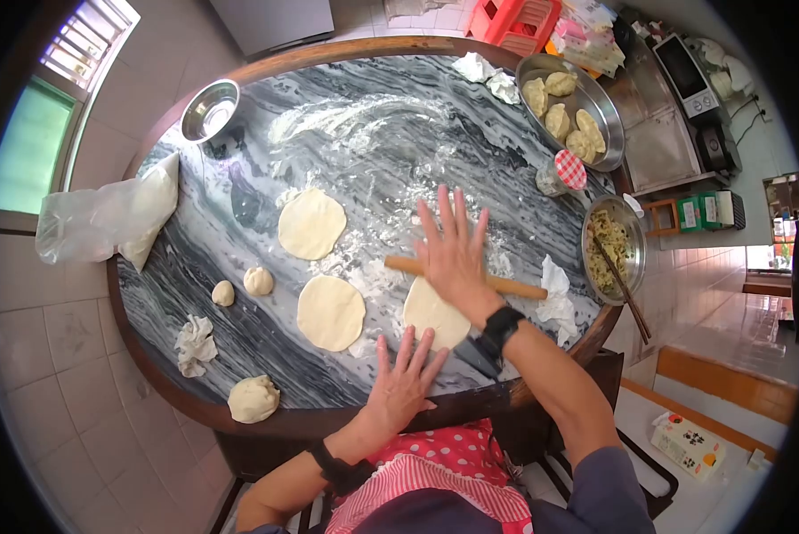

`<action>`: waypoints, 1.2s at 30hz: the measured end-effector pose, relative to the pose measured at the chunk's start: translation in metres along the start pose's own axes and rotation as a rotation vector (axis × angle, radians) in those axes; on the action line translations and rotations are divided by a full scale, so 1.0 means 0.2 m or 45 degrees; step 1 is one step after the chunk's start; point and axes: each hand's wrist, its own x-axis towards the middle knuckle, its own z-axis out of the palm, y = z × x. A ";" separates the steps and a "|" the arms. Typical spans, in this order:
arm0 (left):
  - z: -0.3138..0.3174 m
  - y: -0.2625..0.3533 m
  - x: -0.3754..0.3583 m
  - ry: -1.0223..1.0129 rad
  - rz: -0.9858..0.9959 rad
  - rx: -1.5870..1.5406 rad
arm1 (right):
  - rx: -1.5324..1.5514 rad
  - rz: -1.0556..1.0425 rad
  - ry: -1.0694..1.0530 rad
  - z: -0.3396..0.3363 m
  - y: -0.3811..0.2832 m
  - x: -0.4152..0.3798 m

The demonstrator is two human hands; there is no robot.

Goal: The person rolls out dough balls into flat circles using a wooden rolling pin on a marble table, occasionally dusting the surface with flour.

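My right hand [457, 267] lies flat across a wooden rolling pin [517, 287], palm on it and fingers stretched out beyond it. Under the pin is a flattened dough round [437, 322], partly hidden by that hand. My left hand [398, 384] is spread on the near side, fingertips at the round's lower left edge. Two more rolled rounds, one lower [330, 313] and one farther back [312, 224], lie to the left. Beyond them sit two small dough balls, one [258, 281] beside the other [222, 294]. A bigger dough lump [254, 400] rests at the near left edge.
Flour dusts the marble table [230, 338]. A metal pan [606, 102] of filled dumplings stands back right, near a jar [560, 175] and a filling bowl [633, 233] with chopsticks [626, 298]. At left are a metal bowl [210, 111], flour bag [150, 209] and crumpled tissue [195, 345].
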 end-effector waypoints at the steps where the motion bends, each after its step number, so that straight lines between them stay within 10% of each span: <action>1: -0.02 -0.01 0.00 0.020 0.010 -0.063 | -0.024 0.062 0.057 0.01 0.04 0.08; 8: -0.05 -0.23 0.30 0.650 -0.264 -0.401 | 0.206 0.236 0.057 -0.19 0.28 -0.03; 17: -0.03 -0.24 0.52 0.489 -0.560 -0.675 | 0.187 0.063 -0.173 -0.19 0.28 -0.17; 22: -0.03 -0.22 0.46 0.386 -0.345 -0.432 | 0.701 0.462 0.268 -0.41 0.29 -0.26; 27: 0.02 -0.11 0.39 0.469 -0.869 -1.950 | 0.751 0.471 0.276 -0.50 0.30 -0.41; 32: 0.04 -0.09 0.12 0.499 -0.741 -1.753 | 0.622 0.176 0.179 -0.38 0.10 -0.57; 34: -0.01 -0.10 0.03 0.728 -0.278 -0.467 | 0.586 0.140 0.112 -0.34 0.04 -0.64; 36: 0.00 -0.11 -0.02 0.454 -0.240 -0.597 | 0.554 0.105 0.041 -0.29 0.00 -0.68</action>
